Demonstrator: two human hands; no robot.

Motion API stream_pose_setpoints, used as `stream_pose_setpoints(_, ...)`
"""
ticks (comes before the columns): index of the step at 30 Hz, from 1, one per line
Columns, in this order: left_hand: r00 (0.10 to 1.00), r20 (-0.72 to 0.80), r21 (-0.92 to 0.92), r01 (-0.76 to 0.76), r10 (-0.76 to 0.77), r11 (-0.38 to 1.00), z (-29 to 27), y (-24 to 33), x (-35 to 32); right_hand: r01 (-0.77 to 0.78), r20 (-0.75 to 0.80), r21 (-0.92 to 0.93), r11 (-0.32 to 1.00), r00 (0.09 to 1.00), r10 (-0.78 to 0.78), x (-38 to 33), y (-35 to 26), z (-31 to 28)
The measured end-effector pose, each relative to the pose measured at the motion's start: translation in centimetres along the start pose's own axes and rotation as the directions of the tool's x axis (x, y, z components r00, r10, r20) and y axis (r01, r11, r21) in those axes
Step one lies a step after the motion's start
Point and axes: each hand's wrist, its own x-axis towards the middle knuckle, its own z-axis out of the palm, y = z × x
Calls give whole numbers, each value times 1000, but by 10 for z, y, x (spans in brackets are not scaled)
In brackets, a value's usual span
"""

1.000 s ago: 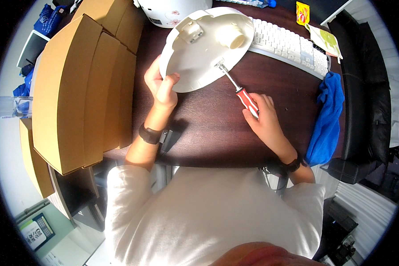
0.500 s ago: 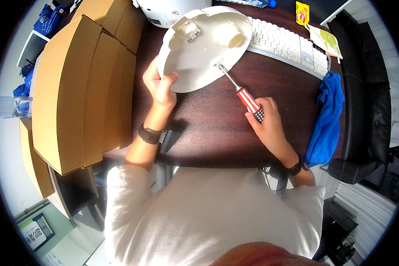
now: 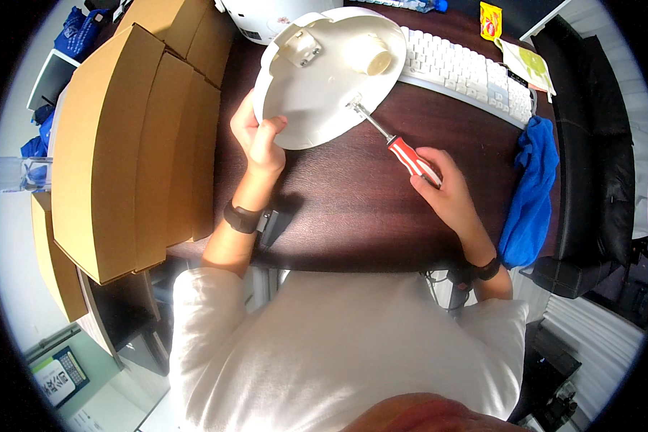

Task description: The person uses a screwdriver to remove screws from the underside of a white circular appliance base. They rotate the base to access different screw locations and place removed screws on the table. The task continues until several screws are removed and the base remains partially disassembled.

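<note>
My left hand (image 3: 261, 137) grips the near left rim of a white oval plastic shell (image 3: 302, 93), its thumb over the edge and its other fingers partly hidden behind. The shell is tilted, with its hollow inside facing me; a small white block (image 3: 302, 49) and a short cream-coloured round tube (image 3: 371, 59) stand in it. My right hand (image 3: 446, 183) is closed round the red and white striped handle of a screwdriver (image 3: 410, 157). The metal shaft slants up to the left, and its tip meets a small fitting (image 3: 354, 104) at the shell's near right edge.
Tall brown cardboard boxes (image 3: 115, 151) line the left of the dark wooden table (image 3: 338, 216). Behind the shell are a white rounded appliance (image 3: 266, 18) and a white keyboard (image 3: 468, 72). A blue cloth (image 3: 529, 194) hangs at the right edge, near a yellow packet (image 3: 491, 21).
My right hand has turned and shifted slightly on the screwdriver handle, whose striped side now shows instead of the starred end. The shell has moved a little left.
</note>
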Motion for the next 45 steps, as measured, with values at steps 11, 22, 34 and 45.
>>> stream_pose_setpoints(11,1000,-10,-30,1,-1,1000,2,0,0,1,0,-118,993,1000,-1,0,5,2)
stream_pose_setpoints(22,994,24,23,109,-110,994,-4,-3,5,45,-6,-149,988,999,-46,-16,-24,-35)
stream_pose_setpoints(34,846,25,-246,522,-533,817,3,1,13,-85,-14,-370,925,996,86,-51,-33,-109)
stream_pose_setpoints(45,699,113,-72,715,-706,696,13,-2,4,-168,-40,-440,882,985,167,-68,-20,-131)
